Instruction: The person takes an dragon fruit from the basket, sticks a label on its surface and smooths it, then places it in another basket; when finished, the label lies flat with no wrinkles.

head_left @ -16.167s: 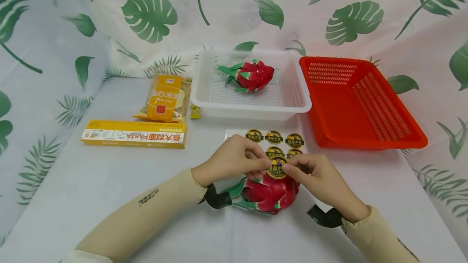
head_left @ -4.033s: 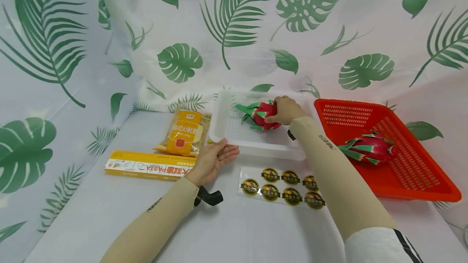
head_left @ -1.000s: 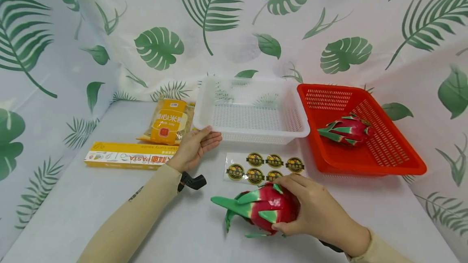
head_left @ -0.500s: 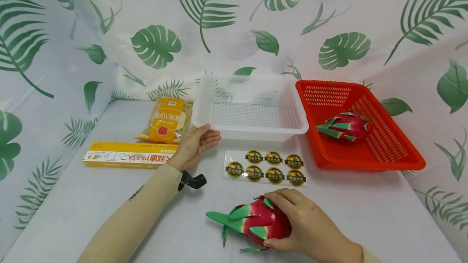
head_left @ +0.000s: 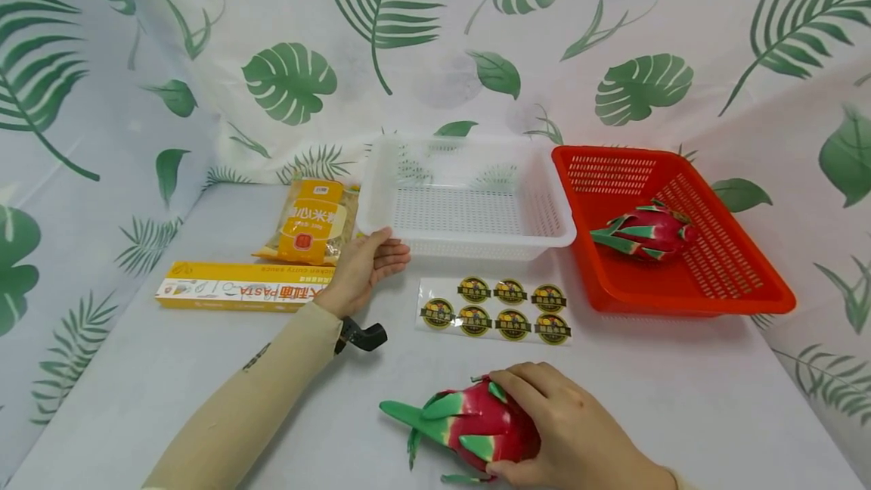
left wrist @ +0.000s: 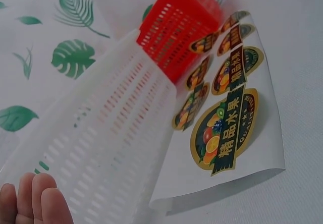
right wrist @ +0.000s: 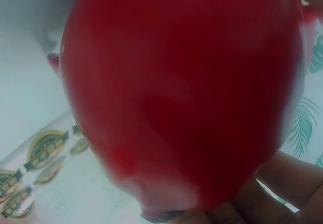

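Observation:
In the head view my right hand grips a pinkish-red dragon fruit with green leaf tips at the front of the table, thumb near its lower side and fingers over the top. The fruit's smooth red skin fills most of the right wrist view. My left hand rests at the front left corner of the white basket, fingers straight and the thumb at the rim. A sheet of round black-and-gold stickers lies between the fruit and this basket. Its edge curls up in the left wrist view.
To the right stands a red basket with another dragon fruit inside. A yellow pasta box and an orange-labelled bag lie at the left. A leaf-printed cloth hangs behind the baskets.
Earlier both hands pinched a sticker over one dragon fruit; one now lies in the red basket. My right hand has taken the other from the white basket to the table front, lately moving slightly nearer.

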Demonstrator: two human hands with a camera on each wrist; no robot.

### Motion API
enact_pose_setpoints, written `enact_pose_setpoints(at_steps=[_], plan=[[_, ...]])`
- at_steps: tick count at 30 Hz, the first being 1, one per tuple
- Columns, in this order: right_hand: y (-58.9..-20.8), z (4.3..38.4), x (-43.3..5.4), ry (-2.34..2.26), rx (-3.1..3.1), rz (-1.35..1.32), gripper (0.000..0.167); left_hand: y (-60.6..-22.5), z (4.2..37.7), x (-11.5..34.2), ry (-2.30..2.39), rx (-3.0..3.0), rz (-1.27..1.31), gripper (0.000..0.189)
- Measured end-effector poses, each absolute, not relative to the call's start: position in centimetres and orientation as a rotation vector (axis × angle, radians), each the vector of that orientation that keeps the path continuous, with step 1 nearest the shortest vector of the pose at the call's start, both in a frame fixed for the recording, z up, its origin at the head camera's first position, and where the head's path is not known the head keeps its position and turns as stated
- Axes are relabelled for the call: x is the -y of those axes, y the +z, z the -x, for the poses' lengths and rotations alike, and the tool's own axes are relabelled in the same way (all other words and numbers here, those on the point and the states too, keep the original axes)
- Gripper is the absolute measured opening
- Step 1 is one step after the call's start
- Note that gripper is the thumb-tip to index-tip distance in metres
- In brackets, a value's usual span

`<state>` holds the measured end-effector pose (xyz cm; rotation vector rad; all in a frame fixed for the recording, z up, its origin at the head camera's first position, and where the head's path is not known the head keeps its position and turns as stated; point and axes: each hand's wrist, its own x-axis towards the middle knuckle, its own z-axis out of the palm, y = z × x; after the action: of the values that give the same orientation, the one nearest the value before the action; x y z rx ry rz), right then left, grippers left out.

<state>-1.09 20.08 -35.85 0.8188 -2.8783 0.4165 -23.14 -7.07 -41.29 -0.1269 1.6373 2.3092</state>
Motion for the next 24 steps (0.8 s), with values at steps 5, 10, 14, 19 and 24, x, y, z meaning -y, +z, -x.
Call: enact_pose_setpoints(at_steps=[5,10,14,19,24], plan=[[-35.9,1.0,-19.9,0.461,2.939,-0.768,0.081,-41.3,23.1,7.0,2.304,-1.658,0.142,0.036],[-35.7,0.9,-19.8,0.474,3.005,-0.71,0.086,-41.1,22.7,6.6,2.241,-1.773,0.08,0.039],[-35.6,0.8,-19.9,0.466,3.0,-0.71,0.088,-41.1,22.3,5.9,1.992,-2.054,-0.163,0.035],[-35.8,0.9,-20.1,0.492,2.945,-0.741,0.088,-41.1,22.2,4.5,1.397,-2.505,-0.491,0.028],[-36.3,1.0,-20.2,0.525,2.836,-0.812,0.08,-41.3,22.6,3.3,1.117,-2.586,-0.626,0.028]])
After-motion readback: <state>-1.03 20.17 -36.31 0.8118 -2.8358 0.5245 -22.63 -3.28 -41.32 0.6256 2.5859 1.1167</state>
